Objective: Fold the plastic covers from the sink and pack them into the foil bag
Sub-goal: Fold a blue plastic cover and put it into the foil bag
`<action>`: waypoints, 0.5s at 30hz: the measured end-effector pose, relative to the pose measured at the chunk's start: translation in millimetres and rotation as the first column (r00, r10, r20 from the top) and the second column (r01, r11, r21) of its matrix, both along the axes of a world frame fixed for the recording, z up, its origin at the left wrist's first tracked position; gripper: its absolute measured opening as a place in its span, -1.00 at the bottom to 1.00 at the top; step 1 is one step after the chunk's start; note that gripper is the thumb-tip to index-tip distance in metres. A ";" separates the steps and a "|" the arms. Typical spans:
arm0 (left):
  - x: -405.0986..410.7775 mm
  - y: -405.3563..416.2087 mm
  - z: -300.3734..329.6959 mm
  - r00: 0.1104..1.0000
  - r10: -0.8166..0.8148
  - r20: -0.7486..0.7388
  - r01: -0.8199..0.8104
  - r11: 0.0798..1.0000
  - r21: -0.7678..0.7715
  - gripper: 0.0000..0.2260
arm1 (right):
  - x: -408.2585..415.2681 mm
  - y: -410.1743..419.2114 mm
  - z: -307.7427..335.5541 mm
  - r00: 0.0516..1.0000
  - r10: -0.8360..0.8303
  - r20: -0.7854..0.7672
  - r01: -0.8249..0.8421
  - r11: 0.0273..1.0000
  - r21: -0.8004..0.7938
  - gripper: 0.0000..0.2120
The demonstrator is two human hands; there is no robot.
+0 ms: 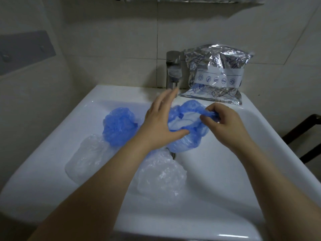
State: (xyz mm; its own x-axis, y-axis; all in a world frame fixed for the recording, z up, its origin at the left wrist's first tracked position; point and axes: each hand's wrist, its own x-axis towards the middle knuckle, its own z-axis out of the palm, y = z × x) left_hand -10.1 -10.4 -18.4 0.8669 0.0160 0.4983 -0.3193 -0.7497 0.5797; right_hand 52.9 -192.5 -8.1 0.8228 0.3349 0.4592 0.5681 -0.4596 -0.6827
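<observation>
A blue plastic cover point(188, 142) with an elastic rim is held above the white sink point(217, 171). My right hand point(224, 124) pinches its rim on the right side. My left hand point(159, 125) has its thumb hooked at the rim's near edge and its fingers straight, pointing up toward the tap. A second blue cover point(119, 126) lies crumpled in the basin to the left. Two clear covers lie in the basin, one at the left point(86, 155) and one near the front point(161, 178). The silver foil bag point(216, 73) stands on the sink's back ledge, right of the tap.
A steel tap point(173, 70) rises at the back of the sink, just behind my left fingers. Tiled walls close in behind and to the left. A dark metal frame point(302, 129) stands off the sink's right side.
</observation>
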 end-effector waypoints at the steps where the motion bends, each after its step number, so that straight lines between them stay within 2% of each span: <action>1: 0.5 -0.6 -0.4 0.997 -0.075 -0.012 0.075 0.997 -0.010 -0.18 | -0.9 0.2 0.8 1.000 0.011 0.012 -0.011 1.000 0.000 -0.85; 3: 0.7 -1.2 -3.6 0.985 -0.165 -0.057 0.167 0.986 0.027 -0.29 | -1.3 -1.0 2.6 0.999 0.024 0.032 -0.025 0.999 0.021 -0.86; 6: 0.9 0.3 -7.3 0.974 -0.136 -0.180 0.146 0.988 0.041 -0.55 | -0.5 -0.7 3.4 0.999 0.027 0.030 -0.028 0.998 0.053 -0.73; 8: 0.2 -2.3 -7.2 0.980 -0.057 -0.191 0.065 0.997 0.036 -0.75 | -2.5 0.2 4.7 0.991 0.125 -0.047 -0.115 0.979 0.169 -0.60; 10: 1.1 -3.3 -3.7 0.983 0.117 -0.140 -0.120 0.993 -0.011 -0.90 | -4.8 -0.1 6.0 0.979 0.184 -0.082 -0.160 0.958 0.239 -0.55; 12: 0.5 -2.1 -0.1 0.955 0.280 -0.095 -0.290 0.950 -0.116 -0.86 | -5.7 -0.8 6.6 0.997 0.077 -0.005 -0.075 0.981 0.179 -0.64; 13: 0.3 -0.9 0.4 0.944 0.317 -0.091 -0.327 0.933 -0.150 -0.85 | -6.4 -0.3 6.9 0.999 0.030 0.017 -0.033 0.986 0.166 -0.73; 15: -1.4 -0.2 1.8 0.942 0.317 -0.110 -0.332 0.929 -0.163 -0.84 | -8.7 3.8 5.8 0.998 0.036 -0.048 -0.028 0.989 0.148 -0.82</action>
